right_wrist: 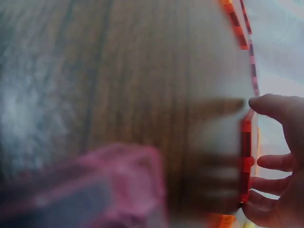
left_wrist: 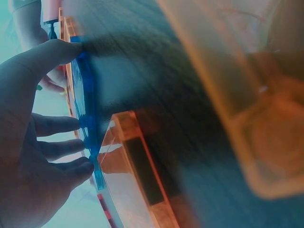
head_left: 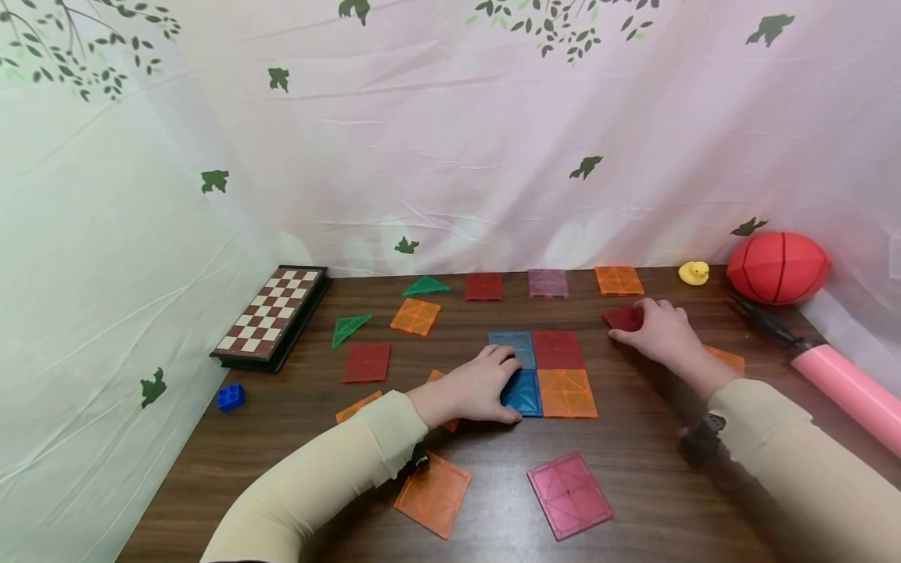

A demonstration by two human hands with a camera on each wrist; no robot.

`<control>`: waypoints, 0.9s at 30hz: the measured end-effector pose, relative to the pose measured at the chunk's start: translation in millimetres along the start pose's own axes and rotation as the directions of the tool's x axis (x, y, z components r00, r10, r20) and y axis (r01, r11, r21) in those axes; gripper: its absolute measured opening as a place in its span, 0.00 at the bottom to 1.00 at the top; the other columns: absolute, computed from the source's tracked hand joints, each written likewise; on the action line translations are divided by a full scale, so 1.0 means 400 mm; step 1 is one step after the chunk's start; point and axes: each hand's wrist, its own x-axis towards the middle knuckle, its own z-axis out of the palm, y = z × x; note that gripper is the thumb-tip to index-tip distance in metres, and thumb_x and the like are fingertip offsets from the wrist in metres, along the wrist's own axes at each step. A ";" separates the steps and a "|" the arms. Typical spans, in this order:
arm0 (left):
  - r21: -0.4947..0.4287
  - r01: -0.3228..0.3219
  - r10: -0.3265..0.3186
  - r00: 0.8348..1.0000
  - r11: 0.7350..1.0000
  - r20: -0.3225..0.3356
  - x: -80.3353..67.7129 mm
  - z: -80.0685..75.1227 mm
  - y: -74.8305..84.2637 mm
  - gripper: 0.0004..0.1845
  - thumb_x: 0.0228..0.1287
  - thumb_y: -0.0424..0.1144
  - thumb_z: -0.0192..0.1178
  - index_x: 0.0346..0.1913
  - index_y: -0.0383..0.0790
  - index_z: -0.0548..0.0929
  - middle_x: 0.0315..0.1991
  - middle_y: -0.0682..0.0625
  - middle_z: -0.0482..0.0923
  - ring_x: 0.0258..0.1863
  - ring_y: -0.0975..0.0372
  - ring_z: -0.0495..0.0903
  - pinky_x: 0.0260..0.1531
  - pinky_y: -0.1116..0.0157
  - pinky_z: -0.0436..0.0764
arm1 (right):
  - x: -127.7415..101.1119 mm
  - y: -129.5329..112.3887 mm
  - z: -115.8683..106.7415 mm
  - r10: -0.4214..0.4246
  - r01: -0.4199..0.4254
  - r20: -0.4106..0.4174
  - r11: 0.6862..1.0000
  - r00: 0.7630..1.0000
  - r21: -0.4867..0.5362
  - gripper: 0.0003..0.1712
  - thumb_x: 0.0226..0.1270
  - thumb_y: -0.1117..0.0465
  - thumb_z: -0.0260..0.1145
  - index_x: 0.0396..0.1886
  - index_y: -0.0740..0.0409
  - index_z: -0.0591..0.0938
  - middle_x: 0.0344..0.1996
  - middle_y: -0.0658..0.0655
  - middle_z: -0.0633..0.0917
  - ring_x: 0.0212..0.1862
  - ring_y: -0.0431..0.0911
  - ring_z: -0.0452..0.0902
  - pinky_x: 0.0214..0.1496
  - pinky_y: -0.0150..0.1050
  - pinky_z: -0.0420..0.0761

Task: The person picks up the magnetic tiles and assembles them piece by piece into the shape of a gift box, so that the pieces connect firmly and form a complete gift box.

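Note:
A block of square translucent magnetic tiles lies on the dark wooden table. It has a blue tile and a red tile behind, a nearer blue tile and an orange tile in front. My left hand grips the nearer blue tile, thumb at the near edge and fingers spread toward its far side. To the right of the block, my right hand holds another red tile between thumb and fingers. In the right wrist view that red tile appears edge-on, low over the tabletop.
Around them lie a pink tile, an orange tile, a purple tile and green triangles. A chessboard and blue brick stand left; a rubber duck, red ball and pink pump right.

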 end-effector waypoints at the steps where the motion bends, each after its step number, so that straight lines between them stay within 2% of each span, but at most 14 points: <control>1: -0.002 0.000 0.000 1.000 1.000 -0.001 0.000 0.000 0.000 0.44 0.61 0.61 0.68 0.73 0.37 0.70 0.73 0.40 0.63 0.72 0.50 0.62 0.69 0.63 0.64 | 0.001 0.000 0.003 -0.002 0.002 -0.001 1.000 1.000 -0.007 0.48 0.64 0.42 0.72 0.64 0.79 0.68 0.52 0.80 0.71 0.52 0.72 0.63 0.52 0.67 0.72; 5: -0.005 -0.002 0.002 1.000 1.000 0.000 0.000 -0.002 0.001 0.44 0.61 0.60 0.68 0.73 0.36 0.70 0.73 0.41 0.63 0.73 0.51 0.61 0.70 0.64 0.63 | 0.004 0.002 0.006 -0.039 0.039 0.001 0.999 0.999 -0.004 0.43 0.64 0.49 0.72 0.63 0.79 0.69 0.53 0.80 0.71 0.53 0.73 0.62 0.54 0.67 0.70; 9: -0.026 -0.009 0.010 1.000 1.000 0.013 0.002 -0.003 0.003 0.45 0.62 0.59 0.68 0.73 0.33 0.68 0.74 0.40 0.62 0.74 0.52 0.59 0.72 0.65 0.59 | 0.007 0.008 0.003 -0.133 0.132 0.033 0.991 0.991 0.021 0.39 0.61 0.55 0.74 0.63 0.76 0.71 0.54 0.79 0.73 0.53 0.71 0.65 0.54 0.66 0.71; 13: -0.039 -0.014 0.015 1.000 0.999 0.018 0.004 0.000 0.004 0.45 0.62 0.58 0.68 0.73 0.32 0.67 0.74 0.40 0.61 0.75 0.53 0.59 0.72 0.65 0.58 | 0.007 0.015 0.001 -0.263 0.260 0.084 0.965 0.961 0.045 0.37 0.58 0.57 0.77 0.62 0.71 0.75 0.57 0.75 0.76 0.54 0.68 0.67 0.56 0.66 0.72; 18: -0.036 -0.031 0.032 0.999 0.999 0.019 0.007 -0.001 0.003 0.44 0.62 0.57 0.68 0.76 0.38 0.66 0.75 0.40 0.60 0.75 0.52 0.58 0.71 0.64 0.62 | -0.005 0.014 0.003 -0.383 0.377 0.107 0.923 0.917 0.071 0.34 0.54 0.61 0.78 0.61 0.63 0.78 0.58 0.68 0.78 0.55 0.63 0.68 0.56 0.62 0.72; 24: -0.036 -0.029 0.031 0.999 0.999 0.037 0.008 -0.004 0.005 0.42 0.63 0.56 0.67 0.76 0.43 0.67 0.76 0.40 0.58 0.75 0.52 0.57 0.70 0.63 0.64 | -0.021 -0.003 0.003 -0.472 0.458 0.132 0.881 0.872 0.120 0.34 0.51 0.65 0.78 0.61 0.57 0.79 0.59 0.63 0.79 0.57 0.60 0.67 0.57 0.60 0.71; 27: -0.038 -0.029 0.031 0.999 0.999 0.037 0.006 -0.005 0.004 0.42 0.63 0.56 0.67 0.76 0.43 0.67 0.76 0.40 0.58 0.75 0.52 0.57 0.70 0.63 0.64 | -0.025 -0.014 0.008 -0.484 0.465 0.148 0.873 0.862 0.144 0.35 0.50 0.66 0.78 0.61 0.56 0.79 0.60 0.61 0.79 0.58 0.59 0.67 0.57 0.60 0.73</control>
